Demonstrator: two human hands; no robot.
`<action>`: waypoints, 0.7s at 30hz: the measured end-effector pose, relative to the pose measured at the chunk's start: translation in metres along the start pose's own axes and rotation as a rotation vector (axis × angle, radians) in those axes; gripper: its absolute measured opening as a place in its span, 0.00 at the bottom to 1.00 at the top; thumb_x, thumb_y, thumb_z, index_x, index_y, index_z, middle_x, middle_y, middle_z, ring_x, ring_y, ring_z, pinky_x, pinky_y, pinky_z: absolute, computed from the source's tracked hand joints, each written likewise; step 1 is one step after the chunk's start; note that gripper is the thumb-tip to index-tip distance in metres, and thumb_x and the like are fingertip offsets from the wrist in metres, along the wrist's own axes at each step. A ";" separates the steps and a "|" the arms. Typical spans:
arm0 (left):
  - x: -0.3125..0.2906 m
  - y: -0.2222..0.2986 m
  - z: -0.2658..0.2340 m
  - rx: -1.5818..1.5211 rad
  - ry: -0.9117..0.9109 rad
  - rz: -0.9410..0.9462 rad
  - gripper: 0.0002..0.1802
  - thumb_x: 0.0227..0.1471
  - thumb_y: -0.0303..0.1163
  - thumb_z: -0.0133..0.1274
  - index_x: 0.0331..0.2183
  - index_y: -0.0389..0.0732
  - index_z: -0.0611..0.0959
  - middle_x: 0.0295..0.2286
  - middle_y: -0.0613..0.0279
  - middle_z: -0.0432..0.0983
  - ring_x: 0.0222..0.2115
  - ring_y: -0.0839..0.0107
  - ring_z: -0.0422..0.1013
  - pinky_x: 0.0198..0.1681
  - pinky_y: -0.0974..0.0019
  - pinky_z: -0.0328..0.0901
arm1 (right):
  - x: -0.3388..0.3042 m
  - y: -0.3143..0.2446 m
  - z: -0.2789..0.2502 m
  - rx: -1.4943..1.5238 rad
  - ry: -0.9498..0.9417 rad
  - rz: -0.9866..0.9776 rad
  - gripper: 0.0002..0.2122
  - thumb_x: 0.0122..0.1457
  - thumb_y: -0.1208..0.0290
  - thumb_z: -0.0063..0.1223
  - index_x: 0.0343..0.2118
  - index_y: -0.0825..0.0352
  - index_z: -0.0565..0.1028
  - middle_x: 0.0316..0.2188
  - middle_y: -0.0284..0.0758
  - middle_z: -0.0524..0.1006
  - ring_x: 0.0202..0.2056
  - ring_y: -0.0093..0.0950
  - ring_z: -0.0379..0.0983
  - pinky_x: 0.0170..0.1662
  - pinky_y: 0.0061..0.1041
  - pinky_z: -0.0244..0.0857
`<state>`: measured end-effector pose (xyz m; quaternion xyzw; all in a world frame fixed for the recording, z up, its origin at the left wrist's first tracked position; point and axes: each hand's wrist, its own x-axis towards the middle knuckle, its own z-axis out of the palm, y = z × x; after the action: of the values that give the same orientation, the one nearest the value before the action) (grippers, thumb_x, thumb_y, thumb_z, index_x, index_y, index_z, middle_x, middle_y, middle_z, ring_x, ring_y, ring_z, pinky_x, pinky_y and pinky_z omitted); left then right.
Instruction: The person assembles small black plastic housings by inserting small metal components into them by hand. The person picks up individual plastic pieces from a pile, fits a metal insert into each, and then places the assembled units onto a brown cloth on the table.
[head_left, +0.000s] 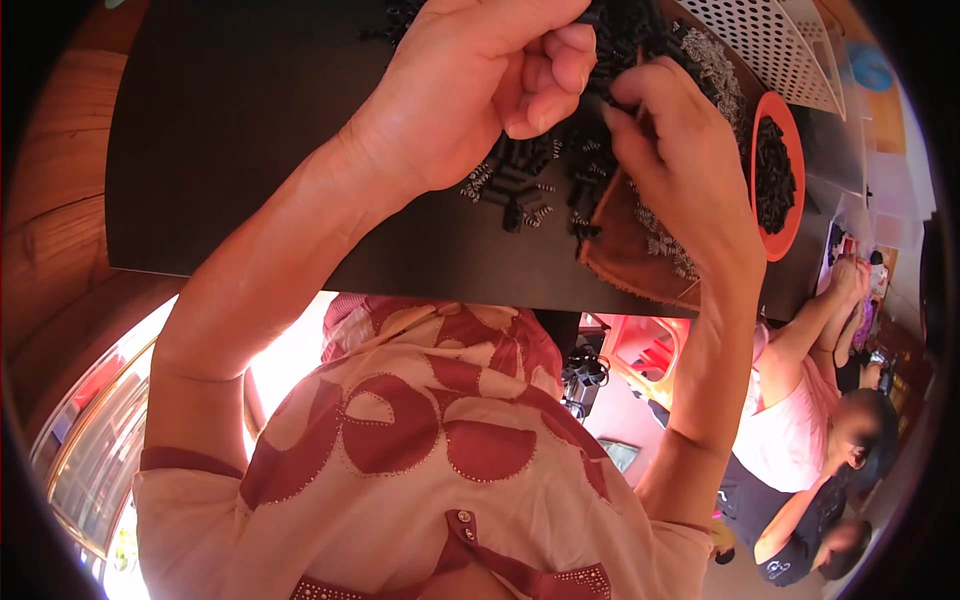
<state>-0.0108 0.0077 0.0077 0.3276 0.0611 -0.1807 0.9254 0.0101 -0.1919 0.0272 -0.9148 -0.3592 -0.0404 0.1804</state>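
From the head camera, your left forearm rises from about seven o'clock toward the centre top, elbow bent, ending in your left hand at twelve o'clock. That hand is curled into a loose fist, knuckles toward you and fingers folded in. It sits over a heap of small black parts on the dark table, but what it pinches, if anything, is hidden by the folded fingers, so you cannot tell how tight the grip is.

Your right forearm climbs from five o'clock up to one o'clock. Your right hand is turned with its back to the camera, thumb and forefinger drawn narrowly together at the black parts just beside your left fingertips; the piece between them is too small to make out.

Beneath your right hand lies a brown tray sprinkled with tiny silvery springs. At two o'clock an orange bowl holds more black parts, and a white perforated basket stands at one o'clock. Another person sits at four o'clock.
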 end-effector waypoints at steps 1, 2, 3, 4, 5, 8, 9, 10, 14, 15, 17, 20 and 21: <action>0.000 0.000 0.001 -0.001 -0.002 0.000 0.17 0.63 0.42 0.47 0.27 0.42 0.76 0.18 0.64 0.70 0.14 0.72 0.64 0.15 0.73 0.53 | -0.004 -0.001 -0.002 0.067 0.030 0.018 0.05 0.53 0.76 0.55 0.31 0.69 0.71 0.28 0.37 0.73 0.29 0.37 0.73 0.30 0.34 0.67; -0.001 0.000 0.003 0.010 -0.023 -0.001 0.17 0.63 0.42 0.47 0.27 0.42 0.76 0.18 0.64 0.70 0.14 0.73 0.65 0.15 0.73 0.53 | -0.007 -0.003 -0.004 0.135 0.060 0.036 0.05 0.54 0.78 0.55 0.32 0.69 0.71 0.26 0.36 0.73 0.26 0.31 0.73 0.28 0.28 0.67; -0.001 0.001 0.004 0.021 -0.045 0.000 0.17 0.63 0.42 0.47 0.26 0.41 0.76 0.18 0.64 0.70 0.14 0.73 0.65 0.15 0.73 0.53 | -0.011 -0.006 -0.007 0.132 0.062 0.035 0.05 0.54 0.78 0.55 0.32 0.69 0.71 0.26 0.36 0.73 0.26 0.31 0.73 0.28 0.28 0.67; -0.002 0.001 0.006 0.022 -0.048 0.001 0.17 0.63 0.42 0.47 0.26 0.41 0.76 0.18 0.64 0.70 0.14 0.73 0.65 0.15 0.73 0.53 | -0.015 -0.011 -0.010 0.353 0.064 0.179 0.05 0.54 0.80 0.56 0.33 0.68 0.72 0.24 0.32 0.73 0.25 0.23 0.70 0.28 0.23 0.64; -0.002 0.001 0.007 0.026 -0.013 -0.025 0.17 0.63 0.42 0.46 0.26 0.41 0.76 0.18 0.63 0.70 0.13 0.73 0.64 0.15 0.73 0.53 | -0.017 -0.014 -0.013 0.575 0.066 0.322 0.05 0.55 0.82 0.56 0.34 0.68 0.73 0.23 0.28 0.73 0.24 0.15 0.67 0.27 0.18 0.62; -0.005 -0.010 0.003 0.174 -0.051 0.030 0.16 0.63 0.41 0.46 0.28 0.41 0.76 0.18 0.65 0.70 0.13 0.77 0.62 0.15 0.74 0.52 | -0.019 -0.023 -0.024 0.718 0.127 0.318 0.06 0.57 0.86 0.54 0.37 0.72 0.74 0.28 0.25 0.75 0.27 0.10 0.67 0.27 0.10 0.58; -0.006 -0.014 0.001 0.317 -0.115 0.112 0.14 0.63 0.41 0.47 0.31 0.41 0.77 0.20 0.67 0.70 0.14 0.80 0.61 0.15 0.76 0.50 | -0.020 -0.024 -0.026 0.716 0.132 0.320 0.06 0.57 0.86 0.54 0.37 0.72 0.74 0.28 0.25 0.75 0.27 0.10 0.67 0.27 0.10 0.58; -0.007 -0.013 0.002 0.312 -0.128 0.104 0.13 0.61 0.40 0.49 0.31 0.42 0.78 0.19 0.67 0.72 0.14 0.80 0.63 0.14 0.76 0.50 | -0.020 -0.024 -0.027 0.748 0.162 0.283 0.07 0.56 0.86 0.55 0.37 0.73 0.75 0.29 0.26 0.75 0.28 0.10 0.67 0.28 0.10 0.58; -0.006 -0.014 0.002 0.380 -0.141 0.124 0.13 0.62 0.40 0.48 0.32 0.42 0.78 0.20 0.67 0.72 0.14 0.80 0.63 0.15 0.77 0.51 | -0.024 -0.034 -0.033 0.709 0.212 0.257 0.08 0.55 0.87 0.57 0.38 0.74 0.75 0.29 0.26 0.75 0.29 0.11 0.68 0.31 0.09 0.60; -0.007 -0.013 0.004 0.426 -0.162 0.113 0.12 0.62 0.40 0.48 0.32 0.42 0.78 0.20 0.68 0.72 0.14 0.81 0.63 0.15 0.77 0.52 | -0.025 -0.035 -0.033 0.710 0.216 0.254 0.08 0.55 0.87 0.57 0.38 0.74 0.75 0.29 0.26 0.75 0.29 0.11 0.68 0.31 0.09 0.60; -0.007 -0.012 0.005 0.474 -0.183 0.106 0.12 0.62 0.39 0.48 0.32 0.42 0.78 0.20 0.68 0.72 0.15 0.81 0.64 0.15 0.78 0.53 | -0.028 -0.038 -0.032 0.651 0.213 0.276 0.08 0.55 0.87 0.56 0.38 0.74 0.76 0.30 0.27 0.75 0.29 0.11 0.68 0.32 0.09 0.61; -0.007 -0.014 0.003 0.484 -0.228 0.110 0.12 0.62 0.39 0.48 0.32 0.42 0.77 0.20 0.69 0.72 0.15 0.82 0.64 0.15 0.78 0.54 | -0.029 -0.041 -0.028 0.617 0.220 0.250 0.07 0.55 0.87 0.56 0.37 0.74 0.76 0.29 0.27 0.74 0.29 0.11 0.67 0.32 0.10 0.61; -0.007 -0.014 0.003 0.506 -0.236 0.107 0.12 0.62 0.39 0.49 0.31 0.42 0.77 0.20 0.69 0.72 0.15 0.82 0.64 0.15 0.78 0.54 | -0.030 -0.041 -0.029 0.619 0.220 0.247 0.07 0.55 0.87 0.56 0.37 0.74 0.76 0.29 0.27 0.74 0.29 0.11 0.67 0.32 0.10 0.61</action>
<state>-0.0230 -0.0023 0.0034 0.5278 -0.1115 -0.1782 0.8230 -0.0380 -0.1938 0.0604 -0.8434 -0.2194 -0.0057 0.4904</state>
